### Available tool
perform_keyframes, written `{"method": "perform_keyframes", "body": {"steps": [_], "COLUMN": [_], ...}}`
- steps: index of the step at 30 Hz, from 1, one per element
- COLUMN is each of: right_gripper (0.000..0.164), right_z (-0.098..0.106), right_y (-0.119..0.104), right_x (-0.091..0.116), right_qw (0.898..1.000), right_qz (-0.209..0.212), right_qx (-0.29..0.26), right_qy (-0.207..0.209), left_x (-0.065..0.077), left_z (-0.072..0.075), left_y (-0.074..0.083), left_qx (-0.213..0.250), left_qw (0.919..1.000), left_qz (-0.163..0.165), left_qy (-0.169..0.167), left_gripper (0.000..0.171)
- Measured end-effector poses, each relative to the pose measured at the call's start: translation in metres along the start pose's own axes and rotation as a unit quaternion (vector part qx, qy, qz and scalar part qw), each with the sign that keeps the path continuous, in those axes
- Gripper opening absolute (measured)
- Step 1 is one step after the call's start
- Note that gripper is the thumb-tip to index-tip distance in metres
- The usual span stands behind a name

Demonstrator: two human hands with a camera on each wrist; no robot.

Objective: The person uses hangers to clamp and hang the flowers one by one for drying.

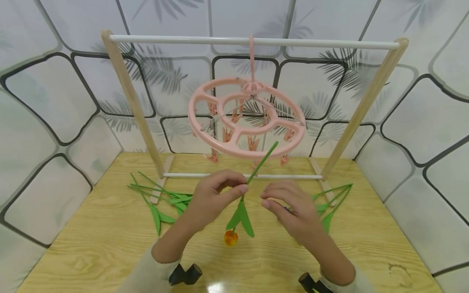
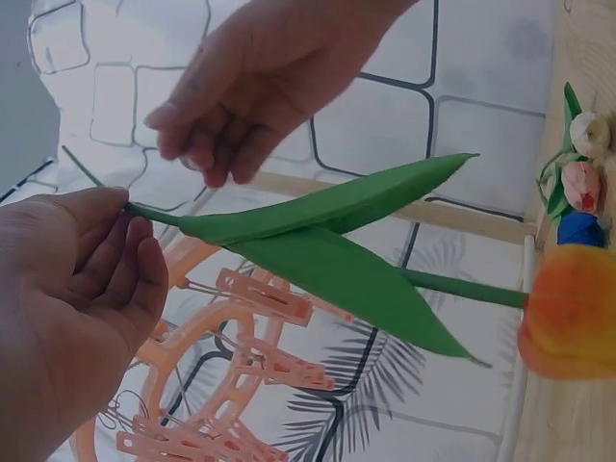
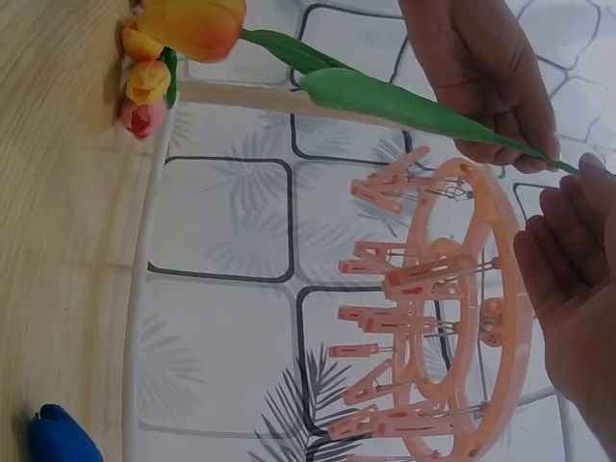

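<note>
My left hand (image 1: 214,199) pinches the green stem of an artificial tulip (image 1: 246,219) between thumb and index finger. The tulip hangs head down, its orange-yellow bloom (image 2: 573,310) lowest and the bare stem end slanting up toward a round pink clip hanger (image 1: 246,152). Just right of the stem, my right hand (image 1: 294,213) is raised with fingers loosely bent and holds nothing; in the left wrist view a gap shows between it and the stem. Pink clothespins (image 3: 433,274) dangle from the hanger's rings.
A wooden stand with a white top bar (image 1: 176,39) carries the hanger. On the wooden table (image 1: 110,244), green-stemmed tulips (image 1: 155,215) lie at the left and more tulips (image 1: 327,219) at the right, their blooms white, pink, blue and yellow in the wrist views.
</note>
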State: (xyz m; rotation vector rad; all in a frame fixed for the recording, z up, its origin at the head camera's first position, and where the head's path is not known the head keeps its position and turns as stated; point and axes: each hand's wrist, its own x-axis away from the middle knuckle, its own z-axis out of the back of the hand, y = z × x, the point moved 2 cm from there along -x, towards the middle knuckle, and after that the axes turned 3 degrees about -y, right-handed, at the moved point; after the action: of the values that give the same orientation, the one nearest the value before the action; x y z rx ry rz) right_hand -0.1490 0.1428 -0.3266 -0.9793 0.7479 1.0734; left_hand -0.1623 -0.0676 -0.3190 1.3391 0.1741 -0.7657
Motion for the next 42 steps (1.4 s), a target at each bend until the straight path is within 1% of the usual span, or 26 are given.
{"method": "perform_keyframes", "body": {"steps": [3,6,7,11,14,18,23,27,30,33,35,37,40,42], "right_gripper": [0.020,0.012,0.012,0.024,0.025,0.024,0.022,0.022,0.021,0.020,0.019,0.019,0.019,0.020], "right_z": [-0.006,-0.012,-0.014,-0.021,-0.025,-0.027,-0.027,-0.027,-0.026,-0.022,-0.019,-0.016,-0.011,-0.008], "right_y": [0.003,0.004,0.005,0.006,0.007,0.007,0.006,0.005,0.004,0.004,0.004,0.004,0.003,0.002], "right_x": [0.004,0.007,0.008,0.014,0.017,0.018,0.016,0.015,0.015,0.014,0.014,0.014,0.012,0.011], "right_qw": [0.999,0.995,0.993,0.982,0.977,0.972,0.970,0.970,0.970,0.972,0.973,0.976,0.978,0.977], "right_qz": [-0.034,-0.089,-0.108,-0.166,-0.193,-0.210,-0.218,-0.222,-0.224,-0.222,-0.214,-0.205,-0.197,-0.203], "right_qx": [-0.015,-0.027,-0.031,-0.050,-0.062,-0.075,-0.087,-0.079,-0.071,-0.069,-0.070,-0.071,-0.061,-0.052], "right_qy": [-0.013,-0.035,-0.044,-0.068,-0.072,-0.071,-0.068,-0.064,-0.056,-0.047,-0.039,-0.033,-0.025,-0.023], "left_x": [0.000,0.000,0.000,0.000,0.000,0.000,0.001,0.001,0.000,-0.002,-0.003,-0.004,-0.006,-0.008], "left_z": [0.000,-0.001,-0.001,-0.002,-0.001,0.000,0.001,0.001,0.000,-0.001,-0.001,-0.002,-0.004,-0.006], "left_y": [0.000,0.000,-0.001,-0.002,-0.002,-0.002,-0.003,-0.004,-0.005,-0.007,-0.011,-0.017,-0.026,-0.031], "left_qx": [0.022,0.034,0.039,0.048,0.052,0.064,0.081,0.092,0.104,0.109,0.105,0.087,0.052,0.026], "left_qw": [0.9996,0.9990,0.9988,0.9986,0.9984,0.9975,0.9963,0.9955,0.9944,0.9937,0.9939,0.9952,0.9967,0.9970], "left_qz": [0.020,0.028,0.029,0.015,0.011,0.015,0.014,0.008,-0.005,-0.003,-0.001,-0.001,-0.024,-0.037], "left_qy": [0.005,0.008,0.009,0.016,0.020,0.024,0.025,0.022,0.017,0.022,0.032,0.045,0.058,0.064], "left_gripper": [0.013,0.013,0.013,0.011,0.011,0.012,0.013,0.014,0.017,0.020,0.020,0.019,0.019,0.020]}}
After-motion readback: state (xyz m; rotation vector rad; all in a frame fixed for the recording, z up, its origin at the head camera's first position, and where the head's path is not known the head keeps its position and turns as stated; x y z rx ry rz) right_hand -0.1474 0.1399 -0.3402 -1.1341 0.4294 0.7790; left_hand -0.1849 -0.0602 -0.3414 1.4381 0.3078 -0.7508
